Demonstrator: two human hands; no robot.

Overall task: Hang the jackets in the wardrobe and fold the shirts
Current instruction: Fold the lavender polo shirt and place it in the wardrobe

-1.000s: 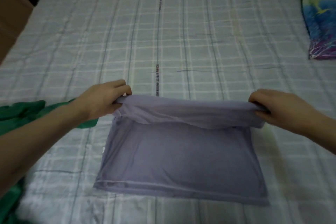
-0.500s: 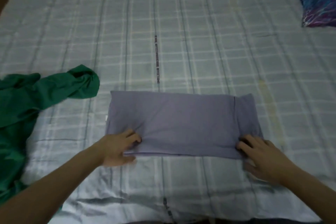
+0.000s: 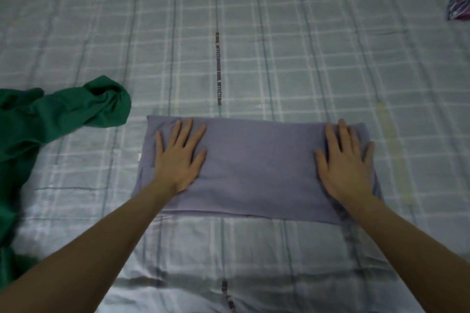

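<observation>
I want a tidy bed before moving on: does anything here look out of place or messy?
The green garment lies crumpled at the bed's left edge, unfolded. The purple shirt is a neat rectangle under both flat hands, left hand and right hand.

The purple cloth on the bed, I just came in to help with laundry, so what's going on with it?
A person is folding a purple-grey shirt on the grey checked bedsheet. It lies as a flat rectangle, and the left hand and right hand press down on its two ends with straight, spread fingers, with no grip on the fabric. A crumpled green garment lies unfolded to the left, apart from the shirt.
</observation>
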